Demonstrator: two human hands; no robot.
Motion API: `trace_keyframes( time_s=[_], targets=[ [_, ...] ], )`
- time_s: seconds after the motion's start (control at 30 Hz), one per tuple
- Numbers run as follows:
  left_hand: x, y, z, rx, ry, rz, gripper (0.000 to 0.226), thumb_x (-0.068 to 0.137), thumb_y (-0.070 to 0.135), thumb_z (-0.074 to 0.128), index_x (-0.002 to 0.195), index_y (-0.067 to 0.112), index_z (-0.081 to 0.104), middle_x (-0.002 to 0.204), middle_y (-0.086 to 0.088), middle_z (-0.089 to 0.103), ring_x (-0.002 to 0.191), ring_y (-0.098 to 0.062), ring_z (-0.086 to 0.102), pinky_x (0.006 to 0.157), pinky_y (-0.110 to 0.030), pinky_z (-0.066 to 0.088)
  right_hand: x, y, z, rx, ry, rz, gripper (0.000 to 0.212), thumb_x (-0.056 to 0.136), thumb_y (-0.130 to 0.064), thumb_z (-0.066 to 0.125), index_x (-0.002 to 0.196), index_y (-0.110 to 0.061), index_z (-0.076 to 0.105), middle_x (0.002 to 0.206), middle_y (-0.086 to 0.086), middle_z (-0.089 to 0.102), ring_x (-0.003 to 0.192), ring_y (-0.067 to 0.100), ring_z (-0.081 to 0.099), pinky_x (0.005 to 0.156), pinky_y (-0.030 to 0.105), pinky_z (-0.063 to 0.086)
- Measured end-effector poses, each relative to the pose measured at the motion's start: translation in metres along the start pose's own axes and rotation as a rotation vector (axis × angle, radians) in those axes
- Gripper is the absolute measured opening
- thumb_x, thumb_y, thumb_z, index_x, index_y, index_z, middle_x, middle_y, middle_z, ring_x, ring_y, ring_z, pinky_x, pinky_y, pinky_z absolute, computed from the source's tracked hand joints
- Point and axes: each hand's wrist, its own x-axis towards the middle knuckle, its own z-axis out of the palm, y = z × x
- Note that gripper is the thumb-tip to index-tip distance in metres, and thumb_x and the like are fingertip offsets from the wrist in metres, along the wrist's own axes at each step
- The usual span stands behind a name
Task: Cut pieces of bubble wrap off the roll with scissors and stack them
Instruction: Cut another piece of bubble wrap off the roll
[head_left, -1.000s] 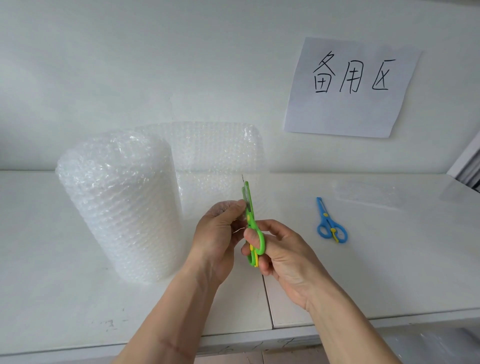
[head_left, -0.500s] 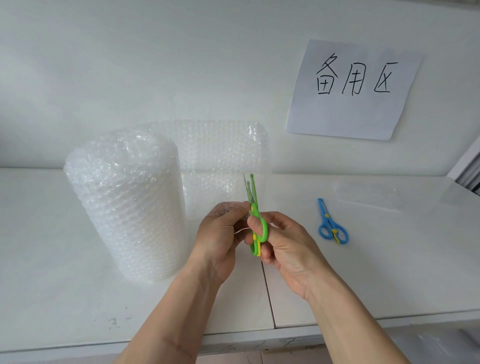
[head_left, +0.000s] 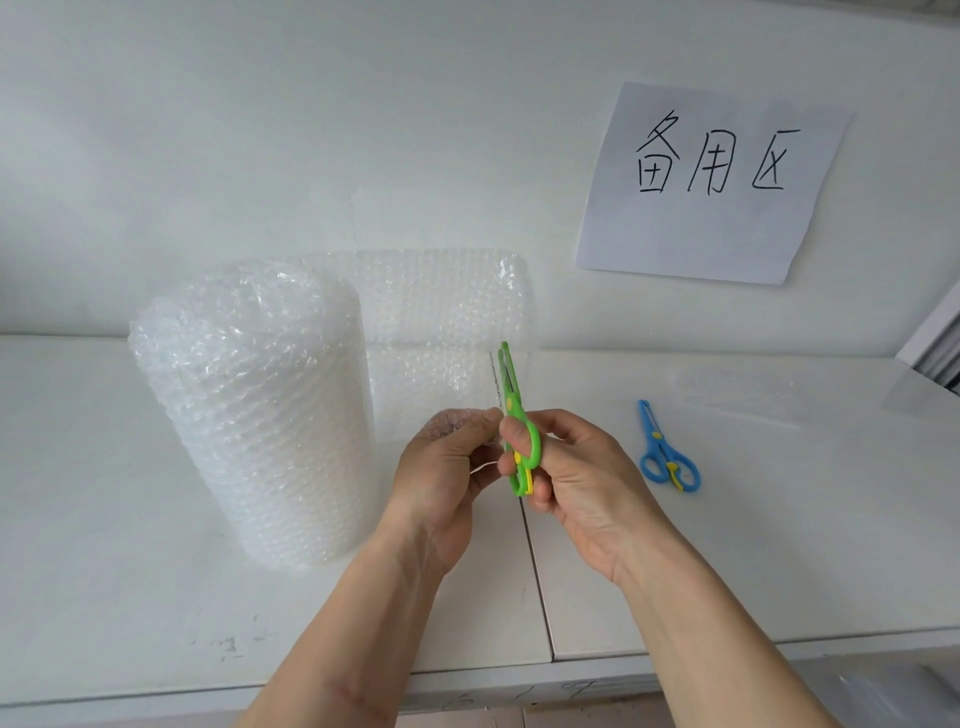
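From the head view, the green scissors (head_left: 514, 415) had risen a little since half a second before, blades nearly together and pointing up. My right hand (head_left: 566, 467) had its grip curled through the handles. My left hand (head_left: 441, 467) pinched the loose bubble wrap sheet (head_left: 441, 332) just left of the blades, the sheet trailing back to the roll (head_left: 254, 410) standing upright on the desk (head_left: 779, 545). Blue scissors (head_left: 667, 452) lay to the right, well apart, with a cut piece (head_left: 737, 389) behind them. The desk's front edge ran below my wrists.
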Motion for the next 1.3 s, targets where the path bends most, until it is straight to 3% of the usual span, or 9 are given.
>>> trace_keyframes(
  time_s=[0.2, 0.3, 0.53, 0.6, 0.77, 0.9, 0.97, 1.07, 1.3],
  targets=[
    [0.002, -0.003, -0.001, 0.029, 0.005, -0.023, 0.011, 0.086, 0.013, 0.066, 0.092, 0.005, 0.060, 0.072, -0.009, 0.058, 0.080, -0.029, 0.060, 0.082, -0.038, 0.052, 0.004, -0.003, -0.001, -0.001, 0.013, 0.000, 0.042, 0.070, -0.036, 0.080, 0.098, -0.008, 0.068, 0.067, 0.009, 0.069, 0.052, 0.012, 0.043, 0.048, 0.022, 0.036],
    [0.003, -0.004, -0.003, 0.006, 0.022, -0.030, 0.011, 0.086, 0.013, 0.066, 0.093, 0.006, 0.062, 0.082, -0.013, 0.058, 0.082, -0.026, 0.060, 0.082, -0.036, 0.052, 0.005, -0.004, -0.001, -0.017, 0.009, -0.016, 0.051, 0.056, -0.044, 0.081, 0.093, -0.011, 0.069, 0.066, 0.008, 0.068, 0.064, 0.020, 0.044, 0.048, 0.022, 0.035],
    [0.001, -0.002, 0.000, -0.039, 0.056, -0.034, 0.023, 0.084, 0.024, 0.072, 0.100, 0.009, 0.065, 0.086, -0.008, 0.066, 0.077, -0.021, 0.060, 0.081, -0.038, 0.050, 0.003, -0.004, -0.003, -0.008, -0.011, -0.001, 0.049, 0.057, -0.043, 0.080, 0.094, -0.012, 0.069, 0.066, 0.007, 0.068, 0.050, 0.010, 0.043, 0.047, 0.021, 0.034],
    [0.001, -0.003, 0.000, -0.061, 0.051, -0.043, 0.029, 0.085, 0.024, 0.070, 0.106, 0.005, 0.064, 0.084, -0.009, 0.065, 0.077, -0.024, 0.059, 0.078, -0.039, 0.050, 0.003, -0.003, -0.002, -0.001, -0.014, -0.003, 0.049, 0.055, -0.044, 0.080, 0.092, -0.013, 0.069, 0.066, 0.008, 0.068, 0.051, 0.011, 0.043, 0.047, 0.021, 0.035],
    [0.005, -0.006, -0.004, -0.094, -0.032, -0.060, 0.044, 0.091, 0.022, 0.065, 0.115, -0.012, 0.054, 0.073, -0.010, 0.063, 0.085, -0.039, 0.057, 0.095, -0.052, 0.050, 0.004, -0.004, -0.001, -0.010, -0.025, -0.015, 0.054, 0.055, -0.045, 0.080, 0.095, -0.011, 0.069, 0.069, 0.010, 0.070, 0.049, 0.011, 0.042, 0.048, 0.023, 0.035],
    [0.006, -0.005, -0.003, -0.065, -0.058, -0.049, 0.039, 0.092, 0.018, 0.061, 0.107, -0.017, 0.053, 0.074, -0.013, 0.057, 0.085, -0.039, 0.054, 0.096, -0.049, 0.050, 0.006, -0.008, 0.000, -0.042, -0.014, -0.020, 0.055, 0.054, -0.049, 0.081, 0.094, -0.013, 0.069, 0.072, 0.011, 0.072, 0.048, 0.011, 0.042, 0.049, 0.024, 0.035],
    [0.006, -0.006, -0.003, -0.063, -0.054, -0.050, 0.040, 0.093, 0.017, 0.060, 0.110, -0.019, 0.052, 0.081, -0.018, 0.058, 0.087, -0.038, 0.055, 0.096, -0.049, 0.050, 0.008, -0.010, -0.001, -0.048, -0.009, -0.018, 0.044, 0.063, -0.043, 0.082, 0.093, -0.014, 0.069, 0.070, 0.010, 0.071, 0.049, 0.012, 0.041, 0.049, 0.024, 0.034],
    [0.005, -0.006, -0.002, -0.069, -0.055, -0.052, 0.028, 0.093, 0.016, 0.059, 0.108, -0.009, 0.059, 0.089, -0.022, 0.061, 0.089, -0.037, 0.059, 0.096, -0.047, 0.051, 0.011, -0.011, -0.003, -0.056, -0.001, -0.023, 0.033, 0.069, -0.037, 0.079, 0.091, -0.015, 0.070, 0.067, 0.007, 0.069, 0.054, 0.014, 0.041, 0.048, 0.023, 0.033],
    [0.002, -0.005, 0.002, -0.043, -0.094, -0.062, 0.016, 0.093, 0.017, 0.060, 0.091, 0.002, 0.060, 0.091, -0.026, 0.061, 0.086, -0.036, 0.061, 0.091, -0.039, 0.055, 0.014, -0.012, -0.004, -0.036, 0.012, -0.047, 0.046, 0.063, -0.042, 0.081, 0.096, -0.012, 0.068, 0.069, 0.010, 0.070, 0.048, 0.012, 0.041, 0.048, 0.024, 0.034]
  ],
)
